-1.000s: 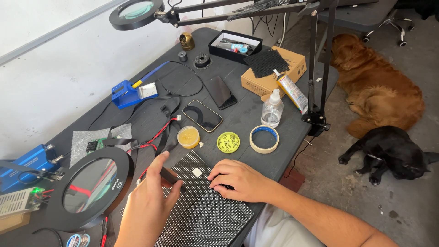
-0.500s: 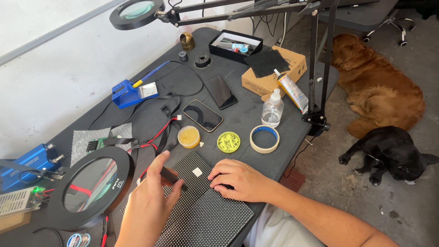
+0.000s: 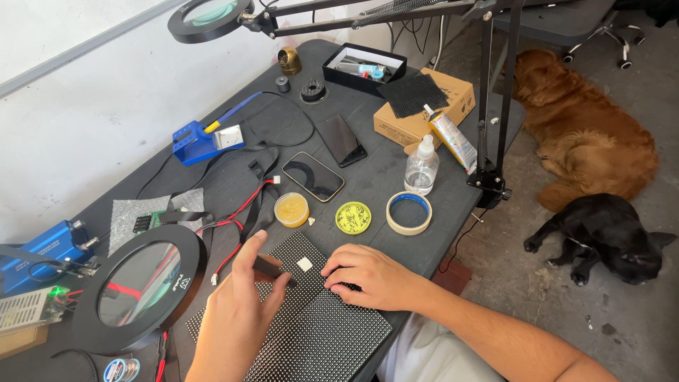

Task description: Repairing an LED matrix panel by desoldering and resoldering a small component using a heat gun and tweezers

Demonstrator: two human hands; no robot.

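My left hand pinches a short dark tool, tip pointing right toward the small white square on the black dotted rectangular panel; my right hand presses flat on that panel, grasping nothing.

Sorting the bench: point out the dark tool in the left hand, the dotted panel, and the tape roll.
dark tool (image 3: 271,268), head view, its middle.
dotted panel (image 3: 332,329), head view, bare surface.
tape roll (image 3: 409,225), head view, front rim.

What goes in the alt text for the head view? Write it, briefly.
A person's left hand holds a small dark tool over a black dotted panel on a dark workbench, while the right hand presses on the panel. Phones, jars, tape and magnifier lamps lie about; two dogs rest on the floor.
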